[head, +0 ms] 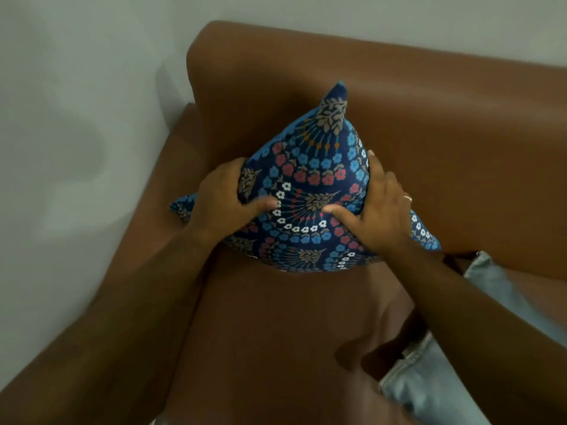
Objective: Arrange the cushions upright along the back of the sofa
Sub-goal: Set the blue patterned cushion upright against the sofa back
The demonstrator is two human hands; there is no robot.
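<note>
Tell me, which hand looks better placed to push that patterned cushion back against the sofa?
Probably the right hand: it grips the cushion higher, nearer the sofa back. The left hand holds the lower side by the armrest.

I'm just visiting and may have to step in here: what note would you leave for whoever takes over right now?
Left hand: grip closed on the patterned cushion, at its left edge.
Right hand: grip closed on its right edge.
Cushion: at the left end of the brown sofa, one corner up, in front of the backrest.
Done: this cushion is nearly placed.
Left: settle it upright and let go. No other cushions show.
</note>
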